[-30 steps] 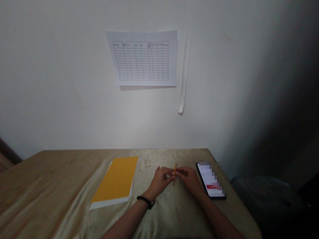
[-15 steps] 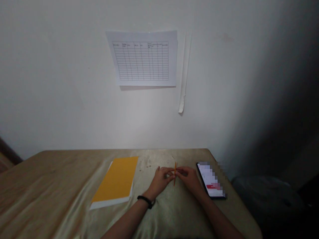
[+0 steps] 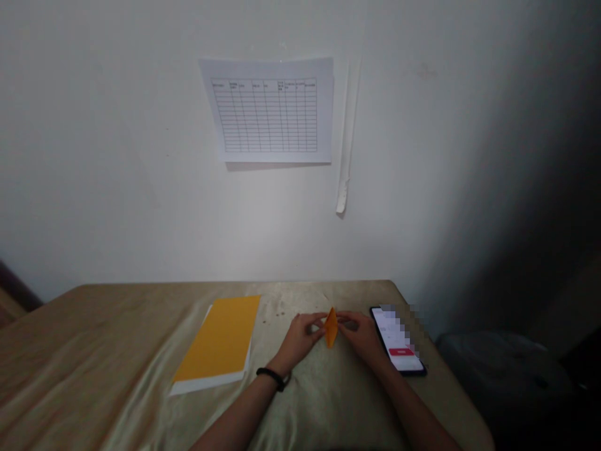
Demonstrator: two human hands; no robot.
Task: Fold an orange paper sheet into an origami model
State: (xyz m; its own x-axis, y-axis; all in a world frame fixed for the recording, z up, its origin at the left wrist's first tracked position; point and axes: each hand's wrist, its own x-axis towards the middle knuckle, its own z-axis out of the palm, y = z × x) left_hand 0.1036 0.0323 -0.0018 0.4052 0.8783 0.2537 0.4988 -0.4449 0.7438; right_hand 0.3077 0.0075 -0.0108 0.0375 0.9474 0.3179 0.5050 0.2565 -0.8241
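A small folded piece of orange paper (image 3: 331, 328) is held between my two hands above the cloth-covered table. My left hand (image 3: 303, 337), with a black band at the wrist, pinches its left side between thumb and fingers. From the other side, my right hand (image 3: 359, 332) grips the paper's right side with its fingertips. The paper stands roughly upright, and its orange face shows as a narrow diamond shape. Fingertips partly cover its edges.
Left of my hands lies a stack of yellow-orange and white sheets (image 3: 220, 338). A phone (image 3: 392, 332) with a lit screen rests near the table's right edge. The table (image 3: 117, 351) meets a wall bearing a printed chart (image 3: 270, 119). A dark bulky object (image 3: 507, 369) sits beyond the right edge.
The folded paper, seen nearly edge-on before, has turned or spread so that more of its orange face shows. My fingers have moved slightly apart around it.
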